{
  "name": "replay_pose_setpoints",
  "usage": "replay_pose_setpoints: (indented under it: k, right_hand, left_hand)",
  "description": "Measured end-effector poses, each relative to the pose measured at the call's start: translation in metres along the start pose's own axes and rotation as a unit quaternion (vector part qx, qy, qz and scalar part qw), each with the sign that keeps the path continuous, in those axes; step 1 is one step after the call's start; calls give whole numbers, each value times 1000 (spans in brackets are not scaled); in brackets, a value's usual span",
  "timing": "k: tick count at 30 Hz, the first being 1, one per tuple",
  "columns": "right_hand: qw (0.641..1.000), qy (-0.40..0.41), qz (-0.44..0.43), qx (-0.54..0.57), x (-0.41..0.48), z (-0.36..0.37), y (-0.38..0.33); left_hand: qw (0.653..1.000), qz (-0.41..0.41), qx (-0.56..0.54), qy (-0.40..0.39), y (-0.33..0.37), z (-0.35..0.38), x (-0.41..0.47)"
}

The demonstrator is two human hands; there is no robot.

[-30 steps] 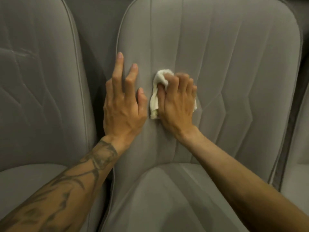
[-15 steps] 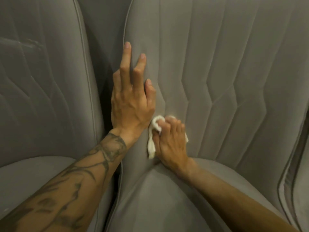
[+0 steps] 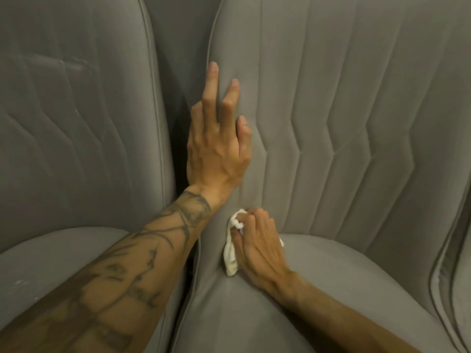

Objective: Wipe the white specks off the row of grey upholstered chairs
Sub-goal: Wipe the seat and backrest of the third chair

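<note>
Two grey upholstered chairs stand side by side. The middle chair (image 3: 356, 123) fills the right of the view, its backrest stitched in zigzag lines. My left hand (image 3: 216, 143) lies flat with straight fingers on the left edge of that backrest. My right hand (image 3: 257, 243) grips a crumpled white cloth (image 3: 230, 253) and presses it where the backrest meets the seat cushion. The left chair (image 3: 76, 123) shows pale scuff marks high on its backrest and faint white specks (image 3: 20, 284) on its seat.
A dark narrow gap (image 3: 178, 110) separates the two chairs. The piped edge of a third chair (image 3: 453, 250) shows at the far right. My tattooed left forearm (image 3: 114, 276) crosses over the left chair's seat.
My right hand has wiped the cloth straight down the backrest, from its middle to the crease above the seat. My left hand stays pressed on the backrest edge. The view has closed in.
</note>
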State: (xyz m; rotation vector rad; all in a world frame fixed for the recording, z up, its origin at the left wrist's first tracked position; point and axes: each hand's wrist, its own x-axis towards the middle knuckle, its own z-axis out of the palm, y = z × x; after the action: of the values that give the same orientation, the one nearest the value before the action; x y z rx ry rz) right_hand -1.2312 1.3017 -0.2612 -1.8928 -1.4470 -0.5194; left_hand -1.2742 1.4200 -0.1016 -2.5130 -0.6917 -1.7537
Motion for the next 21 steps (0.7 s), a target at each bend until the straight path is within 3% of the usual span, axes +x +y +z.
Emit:
replay_pose_setpoints:
  k: [4, 9, 12, 17, 21]
  right_hand:
    - [995, 72, 70, 16, 20, 0, -26]
    - [988, 152, 22, 7, 77, -37, -34]
    - [979, 199, 9, -39, 148, -70, -43]
    - [962, 221, -45, -152, 261, -119, -50]
    - [958, 228, -7, -174, 266, -116, -59]
  left_hand:
    - [998, -21, -47, -40, 4, -13, 3]
    - [990, -19, -95, -106, -10, -42, -11]
    - [978, -75, -140, -138, -19, -59, -50]
    - [951, -143, -159, -224, -20, -72, -127]
    - [944, -141, -138, -265, -25, -80, -160]
